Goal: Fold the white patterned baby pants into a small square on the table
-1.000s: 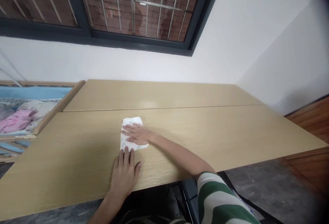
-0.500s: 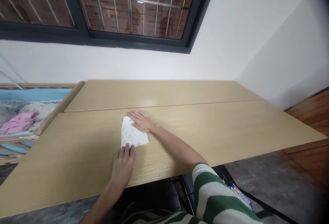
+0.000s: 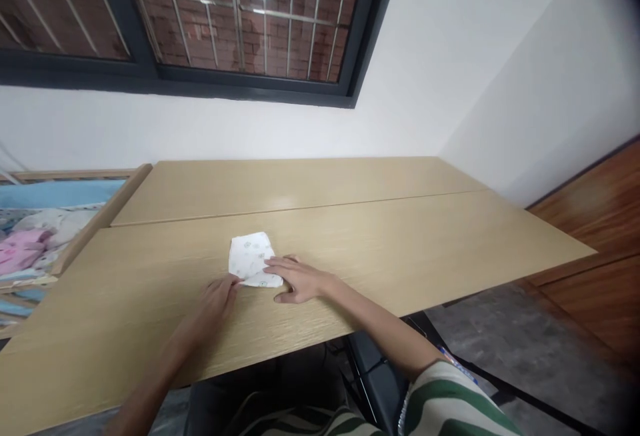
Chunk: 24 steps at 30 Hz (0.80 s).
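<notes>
A small folded white cloth with a faint print (image 3: 250,258) lies flat on the light wooden table (image 3: 400,243). My left hand (image 3: 215,297) rests on the table at the cloth's near left corner, fingertips touching its edge. My right hand (image 3: 300,279) lies flat at the cloth's near right corner, fingers stretched over its edge. Neither hand has the cloth lifted.
A second table top (image 3: 280,183) butts against the first at the back, under a barred window (image 3: 200,16). At the left stands a wooden crib (image 3: 75,216) with pink and pale clothes (image 3: 20,249). A wooden panel (image 3: 590,223) is at the right.
My right hand slid from the cloth's far edge to its near right corner. My left hand shifted slightly left at the near edge. The view turned a little.
</notes>
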### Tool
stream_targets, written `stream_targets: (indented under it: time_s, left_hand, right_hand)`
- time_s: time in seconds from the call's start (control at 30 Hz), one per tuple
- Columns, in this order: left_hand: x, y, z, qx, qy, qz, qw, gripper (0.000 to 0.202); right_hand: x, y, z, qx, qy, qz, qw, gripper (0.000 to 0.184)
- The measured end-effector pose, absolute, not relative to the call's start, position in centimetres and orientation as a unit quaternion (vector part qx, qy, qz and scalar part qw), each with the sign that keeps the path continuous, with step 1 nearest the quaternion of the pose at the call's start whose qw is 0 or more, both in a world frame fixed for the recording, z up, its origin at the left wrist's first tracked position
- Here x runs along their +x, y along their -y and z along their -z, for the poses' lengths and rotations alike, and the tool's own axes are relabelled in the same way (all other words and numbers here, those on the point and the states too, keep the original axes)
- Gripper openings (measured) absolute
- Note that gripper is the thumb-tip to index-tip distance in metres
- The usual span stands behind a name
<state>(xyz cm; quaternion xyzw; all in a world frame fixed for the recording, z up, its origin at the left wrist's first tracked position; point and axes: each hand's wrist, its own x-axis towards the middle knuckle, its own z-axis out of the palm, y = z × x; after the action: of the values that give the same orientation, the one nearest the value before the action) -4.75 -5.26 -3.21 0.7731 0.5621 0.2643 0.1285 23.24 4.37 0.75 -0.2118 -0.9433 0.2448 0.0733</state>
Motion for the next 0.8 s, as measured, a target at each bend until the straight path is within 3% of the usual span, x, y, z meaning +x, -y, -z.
stream_targets:
  time_s: [0.1, 0.23, 0.43, 0.7, 0.8]
  left_hand:
    - [-5.3, 5.7, 1.5, 0.722, -0.570, -0.271, 0.282, 0.039]
    - [-5.8, 6.2, 0.4, 0.685, -0.556, -0.306, 0.357, 0.044]
    - [-6.2, 4.0, 1.4, 0.662, -0.588, -0.315, 0.342, 0.055]
    - [-5.1, 1.0, 3.0, 0.578, -0.699, -0.317, 0.277, 0.031]
    - [-4.7, 0.8, 3.4, 0.568, -0.719, -0.316, 0.245, 0.026]
  right_hand:
    - [23.3, -3.7, -0.6, -0.235, 0.931, -0.256, 0.111, 0.048]
    - [22.7, -3.7, -0.6, -0.265, 0.906, -0.287, 0.165, 0.025]
    - [21.4, -4.9, -0.5, -0.369, 0.847, -0.321, 0.207, 0.025]
    - [18.9, -6.7, 2.0, -0.466, 0.753, -0.353, 0.301, 0.020]
    - [18.3, -7.4, 2.8, -0.496, 0.711, -0.377, 0.327, 0.026]
